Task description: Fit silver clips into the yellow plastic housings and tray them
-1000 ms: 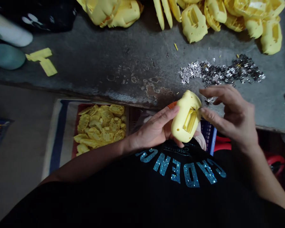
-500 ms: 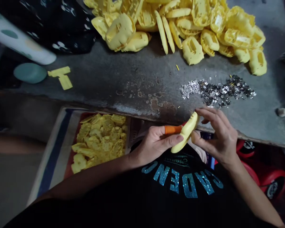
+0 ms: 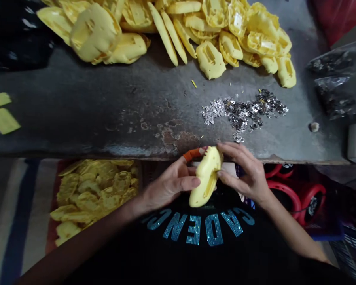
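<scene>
A yellow plastic shell [image 3: 206,180], rounded and with a long slot in its face, is held tilted in front of my chest, just off the bench's near edge. My left hand [image 3: 173,180] grips its left side, thumb on the outer face, an orange sleeve around one finger behind it. On the other side my right hand [image 3: 245,170] pinches the upper right edge between thumb and fingers; whether a small part sits in those fingertips is hidden. A pile of small shiny metal clips [image 3: 246,111] lies on the bench beyond my right hand.
Many similar yellow shells [image 3: 210,59] are heaped along the back of the grey bench [image 3: 106,111]. A bin of yellow parts [image 3: 97,194] stands below at left. Plastic bags of metal pieces [image 3: 335,87] lie at right, above red-rimmed round things [image 3: 299,198].
The shell has turned so that its slotted face shows more toward me. Both hands still hold it. The view has swung right, bringing the bags at right further into sight.
</scene>
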{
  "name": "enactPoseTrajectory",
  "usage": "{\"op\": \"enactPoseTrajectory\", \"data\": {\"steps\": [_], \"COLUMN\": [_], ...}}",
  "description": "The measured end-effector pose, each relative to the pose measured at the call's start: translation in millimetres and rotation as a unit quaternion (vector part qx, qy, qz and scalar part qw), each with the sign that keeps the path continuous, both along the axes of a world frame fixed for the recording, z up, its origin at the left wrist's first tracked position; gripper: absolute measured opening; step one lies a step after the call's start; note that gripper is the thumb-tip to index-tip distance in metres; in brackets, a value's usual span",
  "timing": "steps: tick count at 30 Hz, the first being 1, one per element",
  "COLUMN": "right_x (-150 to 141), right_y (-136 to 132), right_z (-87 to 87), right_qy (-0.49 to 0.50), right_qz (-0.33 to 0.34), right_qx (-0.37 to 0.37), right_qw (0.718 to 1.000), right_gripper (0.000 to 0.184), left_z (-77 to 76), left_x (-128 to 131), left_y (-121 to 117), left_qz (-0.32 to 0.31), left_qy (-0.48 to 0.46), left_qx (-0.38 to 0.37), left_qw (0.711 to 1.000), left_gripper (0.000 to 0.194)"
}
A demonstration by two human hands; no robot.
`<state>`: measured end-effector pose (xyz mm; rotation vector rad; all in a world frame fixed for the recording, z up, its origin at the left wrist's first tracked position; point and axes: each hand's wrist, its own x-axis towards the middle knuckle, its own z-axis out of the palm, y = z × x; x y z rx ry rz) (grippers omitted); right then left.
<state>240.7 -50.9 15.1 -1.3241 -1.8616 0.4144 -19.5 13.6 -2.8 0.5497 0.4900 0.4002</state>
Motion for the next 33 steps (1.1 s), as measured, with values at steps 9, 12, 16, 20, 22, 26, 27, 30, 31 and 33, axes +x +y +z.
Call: {"op": "enactPoseTrajectory", "data": {"steps": [9, 12, 16, 20, 22, 26, 27, 30, 31, 33], "right_x": [68.2, 77.2, 101.4, 95.3, 81.8, 63.7, 62.3, 60.6, 60.3, 61.5], "right_y": [17.4, 28.6, 31.1, 24.2, 21.1, 23.3, 26.7, 45.0, 52.6, 66.3], "right_z": [-24.7, -29.7, -26.8, -22.3, -24.2, -30.1, -30.0, -25.1, -22.9, -19.9], "right_qy": [-0.276, -0.31, -0.301, -0.24, -0.224, -0.264, -0.271, -0.282, -0.286, -0.293], "right_qz": [-0.144, -0.132, -0.192, -0.192, -0.168, -0.156, -0.154, -0.15, -0.142, -0.109], "right_qx": [0.051, 0.058, 0.071, 0.053, 0.04, 0.036, 0.048, 0.076, 0.072, 0.044], "right_qw": [0.949, 0.94, 0.931, 0.95, 0.959, 0.951, 0.949, 0.945, 0.945, 0.949], "right_gripper": [0.017, 0.011, 0.009, 0.011, 0.012, 0.015, 0.015, 0.016, 0.018, 0.021], "left_z": [13.1, 13.4, 15.9, 15.3, 12.9, 9.1, 9.2, 10.8, 11.3, 12.1], "left_x": [15.3, 17.6, 18.5, 21.2, 21.7, 19.9, 19.6, 19.6, 19.7, 19.3], "left_y": [14.2, 12.0, 10.3, 11.6, 12.2, 12.9, 13.2, 14.4, 14.8, 15.5], "left_qz": [0.22, 0.231, 0.241, 0.231, 0.222, 0.207, 0.203, 0.196, 0.195, 0.197], "left_qy": [0.026, 0.044, 0.063, 0.07, 0.055, 0.051, 0.056, 0.057, 0.053, 0.051], "left_qx": [0.023, 0.027, 0.032, 0.034, 0.037, 0.036, 0.034, 0.033, 0.033, 0.027], "left_qw": [0.975, 0.972, 0.968, 0.97, 0.973, 0.976, 0.977, 0.978, 0.979, 0.979], "left_gripper": [0.067, 0.072, 0.074, 0.072, 0.074, 0.071, 0.069, 0.064, 0.062, 0.06]}}
